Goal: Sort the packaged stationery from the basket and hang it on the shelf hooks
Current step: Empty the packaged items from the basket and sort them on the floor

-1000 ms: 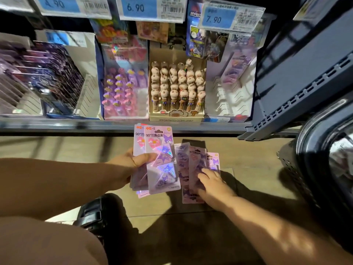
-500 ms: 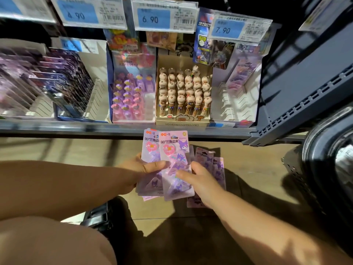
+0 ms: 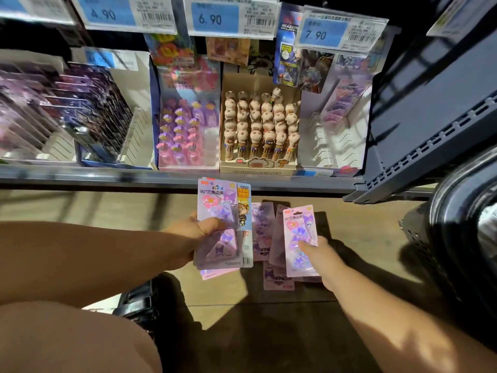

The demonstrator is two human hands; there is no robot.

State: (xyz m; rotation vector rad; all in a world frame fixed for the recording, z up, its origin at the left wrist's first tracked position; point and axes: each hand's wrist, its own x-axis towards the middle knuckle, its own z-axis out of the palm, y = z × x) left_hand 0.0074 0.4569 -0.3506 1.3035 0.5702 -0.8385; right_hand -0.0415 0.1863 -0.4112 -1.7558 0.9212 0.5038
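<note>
**Mia:** So, what is the left hand (image 3: 197, 234) doing?

**Ben:** It is holding a stack of packs (image 3: 217, 208) up off the floor (image 3: 242, 305). Its thumb is pressing on the front pack. The other fingers are hiding behind the stack.

**Mia:** And the right hand (image 3: 321, 255)?

**Ben:** It is pinching one pink pack (image 3: 298, 230) near the bottom, with the thumb on the front. That pack is standing up straight, near the stack but not touching it.

**Mia:** Are more packs lying around?

**Ben:** Yes, some loose packs (image 3: 262, 227) are lying flat on the floor between the two hands. The pink pack is hiding part of them.

**Mia:** Where is the basket (image 3: 422, 238) sitting?

**Ben:** It is sitting at the right side. It is black with little holes. I cannot tell what is lying inside it.

**Mia:** What is standing in front?

**Ben:** The shelf (image 3: 161, 176) is running across, just above the hands. A box of pens (image 3: 258, 125) with round brown heads is standing on it. Blue price tags (image 3: 215, 18) are hanging over it.
</note>
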